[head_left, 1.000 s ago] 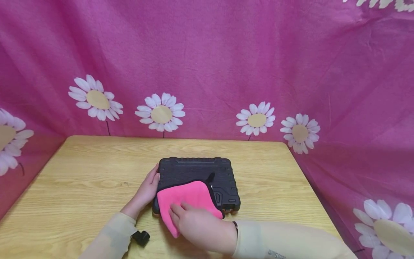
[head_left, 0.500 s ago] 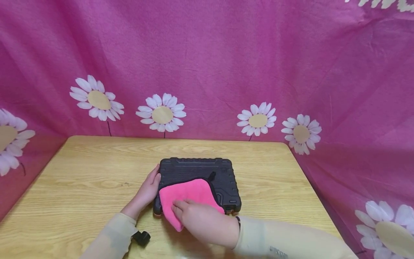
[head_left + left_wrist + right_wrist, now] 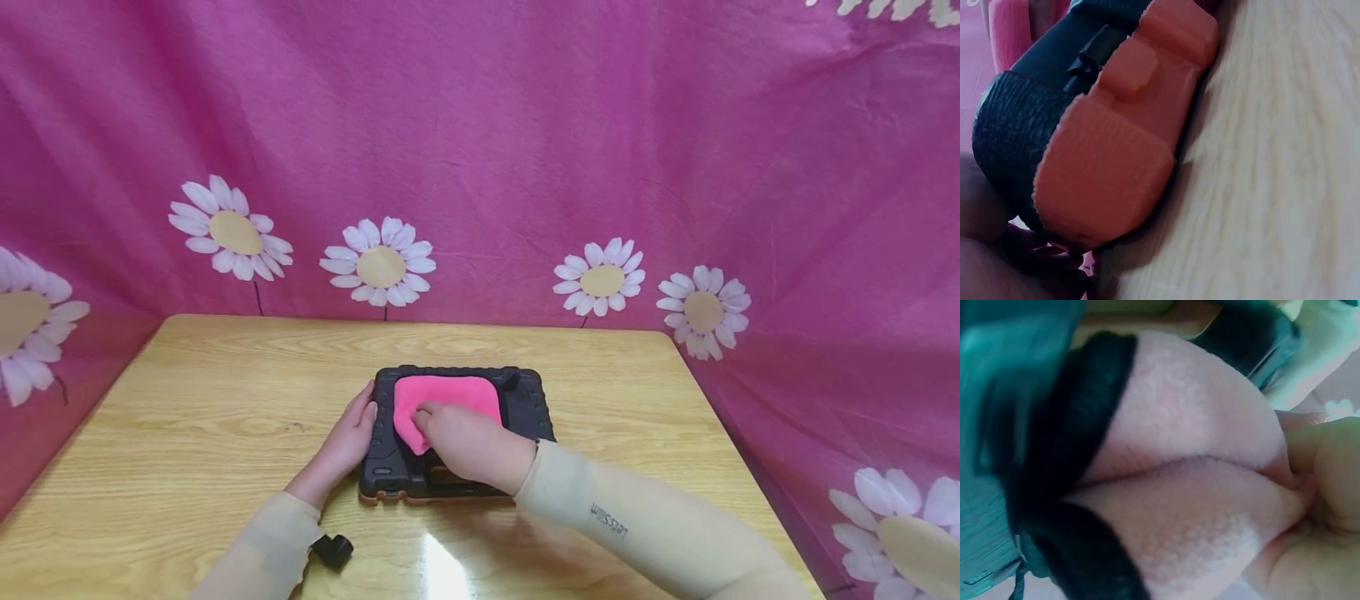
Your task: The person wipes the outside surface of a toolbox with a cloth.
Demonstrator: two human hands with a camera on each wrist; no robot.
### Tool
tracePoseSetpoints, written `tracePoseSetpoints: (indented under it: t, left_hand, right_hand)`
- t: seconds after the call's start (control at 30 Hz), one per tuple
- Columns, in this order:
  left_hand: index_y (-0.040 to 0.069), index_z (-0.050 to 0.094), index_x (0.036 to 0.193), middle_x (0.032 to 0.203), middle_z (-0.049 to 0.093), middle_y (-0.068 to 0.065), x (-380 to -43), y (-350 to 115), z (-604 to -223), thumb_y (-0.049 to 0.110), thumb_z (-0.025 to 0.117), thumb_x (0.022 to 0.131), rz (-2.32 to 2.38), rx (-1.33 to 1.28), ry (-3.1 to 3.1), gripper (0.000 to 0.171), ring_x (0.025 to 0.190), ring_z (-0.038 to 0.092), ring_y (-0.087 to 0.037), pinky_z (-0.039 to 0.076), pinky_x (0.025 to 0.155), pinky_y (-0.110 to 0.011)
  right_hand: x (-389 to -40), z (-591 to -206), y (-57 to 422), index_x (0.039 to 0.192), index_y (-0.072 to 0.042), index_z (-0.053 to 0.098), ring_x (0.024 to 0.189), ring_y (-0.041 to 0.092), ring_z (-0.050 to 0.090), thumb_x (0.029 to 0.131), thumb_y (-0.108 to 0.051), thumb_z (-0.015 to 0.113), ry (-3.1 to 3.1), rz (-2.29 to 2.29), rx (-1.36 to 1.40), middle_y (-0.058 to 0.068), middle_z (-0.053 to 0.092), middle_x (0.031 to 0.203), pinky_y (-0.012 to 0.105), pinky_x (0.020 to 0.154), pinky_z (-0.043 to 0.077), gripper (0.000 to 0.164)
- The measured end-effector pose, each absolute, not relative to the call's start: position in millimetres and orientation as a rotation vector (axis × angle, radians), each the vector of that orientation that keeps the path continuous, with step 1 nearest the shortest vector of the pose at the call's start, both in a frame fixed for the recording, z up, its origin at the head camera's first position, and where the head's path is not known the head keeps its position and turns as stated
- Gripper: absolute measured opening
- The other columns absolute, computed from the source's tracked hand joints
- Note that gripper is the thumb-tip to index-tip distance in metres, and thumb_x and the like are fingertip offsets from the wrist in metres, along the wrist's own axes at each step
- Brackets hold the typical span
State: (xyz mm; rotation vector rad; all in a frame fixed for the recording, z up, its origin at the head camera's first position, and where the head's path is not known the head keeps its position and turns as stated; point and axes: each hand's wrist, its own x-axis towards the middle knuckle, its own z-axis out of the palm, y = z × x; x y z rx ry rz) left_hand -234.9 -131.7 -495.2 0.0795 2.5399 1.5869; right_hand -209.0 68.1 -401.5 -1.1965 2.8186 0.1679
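Observation:
A black hard plastic tool case (image 3: 527,408) with an orange lower half (image 3: 1104,175) lies flat on the table. Along its left side rests my left hand (image 3: 352,425), fingers extended against the edge. A pink cloth (image 3: 450,390) with black edging is spread over the upper middle of the lid. My right hand (image 3: 465,437) presses on the cloth and grips a fold of it; in the right wrist view the pink cloth (image 3: 1179,412) is bunched where it meets the fingers. Part of the case's front is hidden behind the right hand and forearm.
The wooden table (image 3: 225,392) extends around the case. A small black object (image 3: 333,550) sits at the left wrist, on the sleeve. Behind the table hangs a pink curtain (image 3: 480,150) with white daisies.
My right hand and the cloth have moved away from the case's front edge up over the lid, uncovering the front left corner. My left hand stays at the left side.

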Motion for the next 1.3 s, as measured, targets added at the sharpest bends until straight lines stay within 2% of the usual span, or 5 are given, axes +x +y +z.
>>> tracePoseSetpoints:
  t: [0.2, 0.4, 0.6, 1.03, 1.3]
  left_hand:
    - [-0.002, 0.012, 0.164, 0.168, 0.013, -0.030, -235, -130, -495, 0.020, 0.023, 0.114, 1.556, 0.071, 2.563, 0.056, 0.157, 0.011, -0.045, 0.012, 0.128, -0.058]
    - [-0.002, 0.013, 0.163, 0.168, 0.014, -0.029, -236, -129, -495, 0.020, 0.023, 0.114, 1.545, 0.072, 2.575, 0.056, 0.157, 0.012, -0.045, 0.012, 0.128, -0.058]
    - [0.000, 0.011, 0.164, 0.170, 0.012, -0.027, -236, -130, -496, 0.022, 0.022, 0.114, 1.540, 0.050, 2.554, 0.056, 0.158, 0.010, -0.043, 0.012, 0.128, -0.057]
    - [0.000, 0.010, 0.164, 0.170, 0.011, -0.027, -236, -130, -498, 0.023, 0.022, 0.114, 1.572, 0.047, 2.535, 0.057, 0.158, 0.009, -0.044, 0.011, 0.128, -0.057]
    - [0.001, 0.010, 0.165, 0.170, 0.011, -0.027, -235, -130, -498, 0.024, 0.022, 0.114, 1.572, 0.029, 2.540, 0.057, 0.158, 0.009, -0.044, 0.010, 0.128, -0.057]
  right_hand:
    - [-232, -404, 71, 0.139, -0.004, 0.062, 0.122, 0.015, 0.066, 0.105, -0.006, 0.057, 2.863, 0.149, -1.193, 0.008, 0.069, 0.132, 0.027, 0.107, 0.052, 0.035]
    - [-252, -408, 75, 0.136, -0.004, 0.064, 0.119, 0.015, 0.068, 0.103, -0.010, 0.061, 2.919, 0.107, -1.168, 0.008, 0.070, 0.129, 0.028, 0.107, 0.053, 0.033]
    - [-260, -410, 76, 0.138, -0.001, 0.062, 0.126, 0.019, 0.065, 0.103, -0.007, 0.060, 2.941, 0.109, -1.161, 0.011, 0.067, 0.136, 0.031, 0.110, 0.050, 0.035]
    - [-246, -414, 83, 0.150, -0.002, 0.052, 0.141, 0.026, 0.054, 0.107, -0.013, 0.053, 2.887, 0.115, -1.161, 0.014, 0.054, 0.153, 0.035, 0.116, 0.045, 0.044]
    - [-225, -413, 89, 0.155, -0.010, 0.047, 0.147, 0.025, 0.047, 0.106, -0.013, 0.055, 2.809, 0.300, -1.178, 0.006, 0.047, 0.161, 0.033, 0.119, 0.042, 0.050]
